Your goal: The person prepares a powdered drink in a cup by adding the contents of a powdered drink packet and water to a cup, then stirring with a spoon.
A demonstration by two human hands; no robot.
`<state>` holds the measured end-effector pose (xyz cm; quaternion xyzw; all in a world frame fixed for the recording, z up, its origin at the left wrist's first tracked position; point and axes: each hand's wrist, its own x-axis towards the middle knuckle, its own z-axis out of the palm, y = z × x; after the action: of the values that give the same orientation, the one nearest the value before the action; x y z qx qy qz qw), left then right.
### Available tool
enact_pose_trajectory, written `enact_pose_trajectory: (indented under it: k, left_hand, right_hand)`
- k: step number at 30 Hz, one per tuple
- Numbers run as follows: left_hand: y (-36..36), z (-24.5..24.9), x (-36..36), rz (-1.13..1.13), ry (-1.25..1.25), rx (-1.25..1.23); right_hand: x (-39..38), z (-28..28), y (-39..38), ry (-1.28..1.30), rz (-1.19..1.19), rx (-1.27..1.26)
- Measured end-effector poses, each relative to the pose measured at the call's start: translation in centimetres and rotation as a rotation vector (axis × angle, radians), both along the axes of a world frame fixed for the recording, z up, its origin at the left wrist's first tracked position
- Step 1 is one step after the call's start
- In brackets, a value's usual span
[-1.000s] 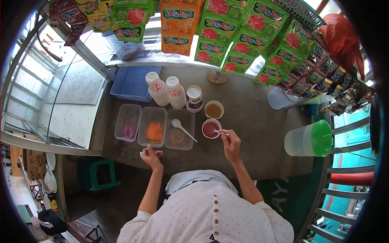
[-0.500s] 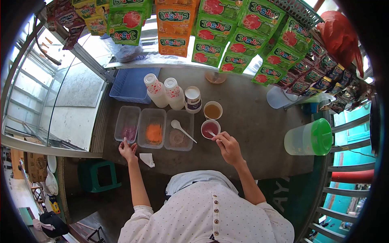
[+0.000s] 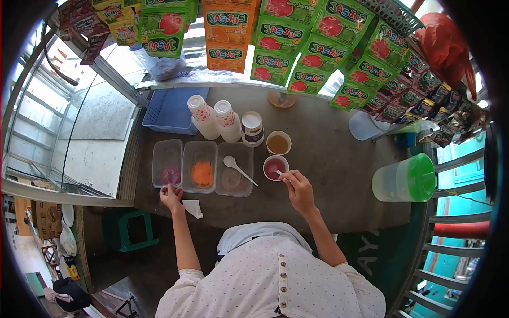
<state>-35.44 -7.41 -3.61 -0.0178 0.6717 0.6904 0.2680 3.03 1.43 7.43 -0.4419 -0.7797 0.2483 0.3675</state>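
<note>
My right hand (image 3: 301,192) pinches a white spoon (image 3: 278,172) whose end dips into a paper cup of dark pink liquid (image 3: 272,165). Just behind that stands a cup of light brown liquid (image 3: 278,143). My left hand (image 3: 171,197) has its fingers closed at the near rim of the clear tub with purple powder (image 3: 168,159). Beside it are a tub with orange powder (image 3: 202,172) and a tub with brownish powder (image 3: 231,181), across which another white spoon (image 3: 239,169) rests.
Stacked cups (image 3: 203,119), a white tub (image 3: 252,127) and a blue basket (image 3: 169,110) stand behind. A green-lidded container (image 3: 403,180) is at right, a white paper piece (image 3: 192,208) near my left hand. Drink sachets (image 3: 279,37) hang above.
My left hand has moved slightly right and forward, with its fingers now at the purple powder tub's rim. That tub sits slightly further right. My right hand has barely moved, still stirring position in the cup.
</note>
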Motion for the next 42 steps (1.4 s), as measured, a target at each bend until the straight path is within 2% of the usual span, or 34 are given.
enact_pose_trajectory:
  k: [6, 10, 14, 16, 17, 18, 20, 22, 26, 28, 29, 30, 32, 34, 36, 38, 42]
  left_hand:
    - [-0.7, -0.3, -0.8, -0.043, -0.013, -0.010]
    - [-1.4, 1.5, 0.0, -0.080, 0.010, -0.062]
    - [-4.4, 0.6, 0.3, -0.036, 0.042, -0.143]
    - [-5.8, -1.6, 0.3, -0.185, 0.407, -0.358]
    - [-5.8, 1.1, 2.5, -0.301, 0.675, -0.393]
    - [-6.1, 2.7, 3.6, -0.297, 0.674, -0.398]
    - [-6.4, 4.6, 5.2, -0.691, 0.954, -0.681]
    - [-6.0, 4.8, 6.3, -0.664, 0.903, -0.626]
    - [-5.2, 5.6, 8.0, -0.793, 0.934, -0.589]
    - [-4.6, 6.9, 9.0, -0.999, 0.749, -0.413]
    - [-4.1, 7.7, 9.6, -1.068, 0.696, -0.361]
    - [-3.7, 7.9, 10.4, -1.059, 0.692, -0.360]
    - [-3.2, 8.5, 11.9, -1.081, 0.259, -0.063]
    - [-2.3, 9.4, 13.2, -1.166, 0.200, -0.020]
    - [-1.3, 9.8, 15.3, -1.139, 0.086, 0.222]
    - [-0.4, 9.9, 17.3, -1.130, 0.058, 0.249]
    - [1.2, 10.0, 20.4, -1.158, 0.114, 0.267]
  right_hand:
    - [0.1, -0.2, 0.1, -0.010, -0.016, 0.011]
    - [0.2, 0.4, -0.4, -0.036, 0.005, -0.028]
    - [0.3, 1.5, -0.8, 0.006, -0.008, 0.035]
    - [0.6, 2.3, -1.2, 0.091, -0.056, 0.024]
    - [0.6, 2.4, -1.4, 0.091, -0.052, 0.020]
    - [0.7, 2.5, -1.5, 0.144, -0.093, 0.019]
    - [0.7, 2.6, -1.7, 0.196, -0.126, 0.019]
    - [0.7, 2.9, -1.8, 0.262, -0.172, -0.006]
    - [1.3, 3.1, -2.2, 0.240, -0.161, 0.078]
    - [1.9, 2.7, -2.3, 0.049, -0.096, 0.064]
    - [1.9, 2.7, -2.5, 0.047, -0.090, 0.066]
    - [1.9, 2.6, -2.7, 0.097, -0.094, 0.108]
    - [1.8, 2.4, -3.1, 0.145, -0.090, 0.143]
    - [2.0, 2.4, -3.2, 0.150, -0.097, 0.074]
    - [2.0, 2.6, -2.9, 0.112, -0.087, 0.096]
    - [2.1, 2.7, -3.5, 0.070, -0.088, 0.113]
    - [2.4, 2.2, -3.9, 0.344, -0.291, -0.124]
